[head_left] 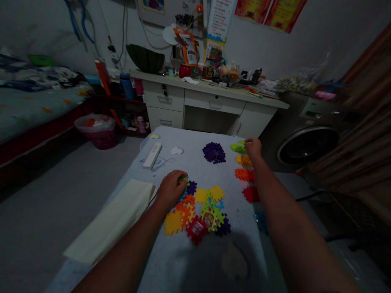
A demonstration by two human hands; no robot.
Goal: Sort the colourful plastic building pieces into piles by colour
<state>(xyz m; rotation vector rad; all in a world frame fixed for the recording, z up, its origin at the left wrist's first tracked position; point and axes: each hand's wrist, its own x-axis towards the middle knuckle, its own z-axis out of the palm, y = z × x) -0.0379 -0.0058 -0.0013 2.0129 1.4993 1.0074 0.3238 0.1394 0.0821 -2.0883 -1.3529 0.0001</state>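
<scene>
A flat cluster of joined interlocking plastic tiles (200, 211) in yellow, orange, red, green and purple lies on a grey-blue covered table (183, 260). My left hand (171, 189) rests curled on the cluster's upper left corner, fingers closed on a green piece (183, 179). My right hand (253, 148) reaches to the far right, fingers pinched at a pile of lime-green tiles (237, 147). Piles of purple tiles (214, 152), orange tiles (244, 174) and red tiles (251, 194) lie sorted along the right side.
A white remote (152, 155) and a folded cream cloth (111, 221) lie on the table's left. Beyond stand a cluttered white desk (210, 101), a washing machine (308, 134), a pink bin (97, 130) and a bed (33, 110).
</scene>
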